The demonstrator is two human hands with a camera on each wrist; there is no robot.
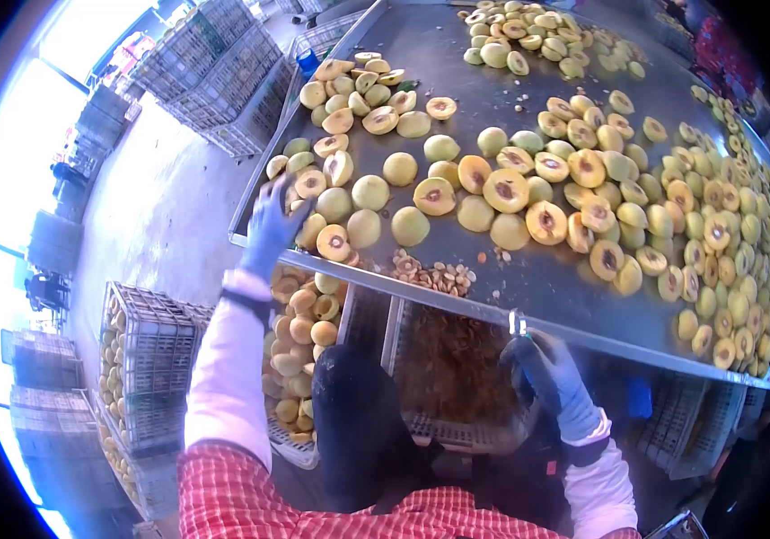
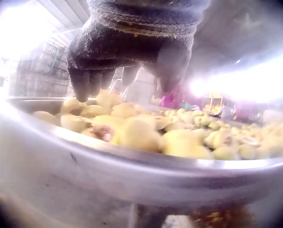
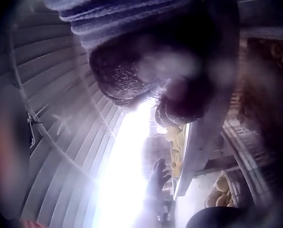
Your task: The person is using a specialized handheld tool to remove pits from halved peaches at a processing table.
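Observation:
My gloved left hand (image 1: 275, 226) reaches over the table's left corner, fingers spread and pointing down at halved peaches (image 1: 310, 183). In the left wrist view its dark fingertips (image 2: 80, 90) hang right at the tops of the yellow fruit (image 2: 139, 134). My gloved right hand (image 1: 548, 370) is low at the table's front edge. It grips a small shiny metal tool with a loop-like end (image 1: 518, 323), whose handle is hidden in the fist. In the right wrist view the curled fingers (image 3: 117, 78) are dark, and the tool barely shows.
Many peach halves cover the metal table (image 1: 528, 278), which has a raised rim. A pile of pits (image 1: 432, 274) lies near the front edge. Below stand a crate of peaches (image 1: 295, 359) and a bin of brown scraps (image 1: 452, 364). Stacked crates (image 1: 151, 359) stand at the left.

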